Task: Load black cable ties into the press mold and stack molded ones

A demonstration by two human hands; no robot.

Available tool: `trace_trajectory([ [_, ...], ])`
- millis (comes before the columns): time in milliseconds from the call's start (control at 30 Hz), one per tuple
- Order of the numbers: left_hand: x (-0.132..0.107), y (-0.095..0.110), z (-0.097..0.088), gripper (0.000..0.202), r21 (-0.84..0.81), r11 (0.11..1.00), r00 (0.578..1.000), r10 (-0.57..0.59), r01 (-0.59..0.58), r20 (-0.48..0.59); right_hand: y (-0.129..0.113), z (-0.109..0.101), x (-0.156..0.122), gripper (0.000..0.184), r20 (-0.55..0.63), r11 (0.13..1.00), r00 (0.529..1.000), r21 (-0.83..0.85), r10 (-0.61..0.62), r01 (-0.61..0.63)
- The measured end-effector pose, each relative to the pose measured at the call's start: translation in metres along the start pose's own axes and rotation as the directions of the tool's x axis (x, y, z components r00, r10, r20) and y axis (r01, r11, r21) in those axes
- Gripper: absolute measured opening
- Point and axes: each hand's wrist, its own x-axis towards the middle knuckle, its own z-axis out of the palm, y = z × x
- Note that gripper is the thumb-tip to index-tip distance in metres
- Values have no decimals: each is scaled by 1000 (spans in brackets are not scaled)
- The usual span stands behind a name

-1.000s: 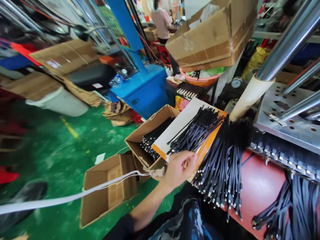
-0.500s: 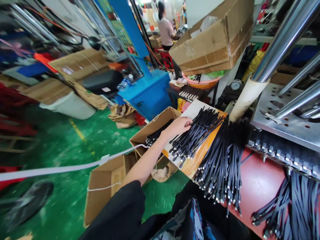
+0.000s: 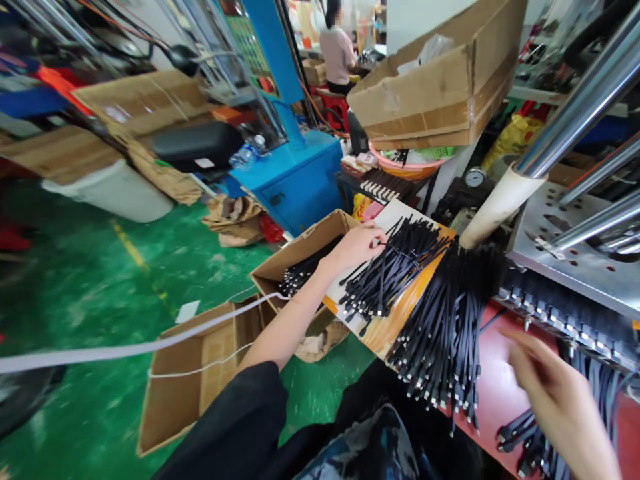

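Observation:
My left hand (image 3: 357, 248) is closed in a pinch on the end of a black cable, at the left edge of a pile of black cables (image 3: 395, 267). That pile lies on a white and orange board (image 3: 400, 328). To its right, a thick bunch of black cables with metal plugs (image 3: 443, 333) hangs over the red table (image 3: 493, 393). Motion smears my right hand (image 3: 550, 380), which is above the table near another cable bunch (image 3: 533, 443); its fingers are too blurred to read.
A metal press plate (image 3: 565, 233) with steel columns stands at the right. Cardboard boxes (image 3: 175, 400) sit on the green floor at left, and one beside the board holds cables. A white strap (image 3: 150, 347) crosses the left side. A person (image 3: 337, 53) is in the background.
My right hand has come into view at the lower right. My left hand stays at the pile's left edge, its fingers slightly shifted. The view has turned a little.

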Motion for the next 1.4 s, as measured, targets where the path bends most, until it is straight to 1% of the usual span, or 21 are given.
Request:
trace_trajectory([
  [33, 0, 2, 1, 10, -3, 1000, 1000, 2, -2, -3, -12, 24, 21, 39, 168, 997, 983, 22, -72, 69],
  [67, 0, 4, 2, 9, -4, 1000, 1000, 3, -3, -5, -25, 49, 43, 41, 240, 989, 960, 49, -145, 138],
  [100, 0, 6, 2, 8, -2, 1000, 1000, 3, -3, -9, -37, 74, 66, 42, 267, 975, 939, 90, -218, 201],
  [167, 0, 11, 3, 8, 8, 1000, 1000, -1, 1, -18, -57, 121, 107, 47, 236, 965, 937, 109, -259, 239],
  [233, 0, 14, 4, 9, 23, 1000, 1000, -5, 6, -29, -67, 156, 136, 48, 199, 965, 944, 87, -261, 248],
  [267, -1, 15, 5, 9, 30, 1000, 999, -5, 6, -33, -67, 168, 146, 48, 189, 965, 947, 72, -260, 251],
  [333, -1, 16, 6, 10, 41, 999, 999, 2, -1, -37, -64, 184, 157, 44, 186, 964, 945, 55, -268, 262],
  [433, 0, 14, 8, 11, 53, 998, 999, 26, -24, -35, -58, 192, 162, 37, 196, 956, 935, 50, -295, 290],
  [667, 2, 10, 11, 14, 53, 998, 998, 31, -29, -47, -57, 194, 164, 28, 217, 943, 918, 60, -332, 327],
  [833, 4, 11, 13, 13, 20, 1000, 998, 19, -17, -65, -58, 197, 164, 21, 178, 949, 932, 46, -315, 312],
  [900, 4, 11, 10, 12, 8, 1000, 997, 7, -7, -82, -58, 199, 164, 21, 154, 952, 940, 42, -305, 302],
  [967, 1, 11, 3, 11, -9, 1000, 995, -4, 3, -101, -58, 200, 164, 24, 145, 953, 942, 45, -302, 299],
  [1033, -4, 11, -10, 9, -33, 999, 992, -11, 7, -123, -59, 200, 163, 26, 155, 953, 940, 57, -304, 299],
  [1100, -14, 12, -27, 9, -62, 998, 988, -19, 10, -155, -60, 197, 162, 26, 165, 952, 938, 70, -306, 298],
  [1200, -33, 15, -53, 6, -104, 994, 976, -39, 17, -215, -63, 190, 159, 20, 168, 952, 938, 88, -303, 292],
  [1300, -54, 18, -75, 3, -167, 986, 954, -57, 8, -295, -64, 183, 154, 15, 158, 956, 945, 109, -287, 272],
  [1400, -72, 22, -88, 3, -211, 977, 924, -55, -28, -377, -61, 180, 148, 14, 156, 961, 954, 151, -255, 232],
])
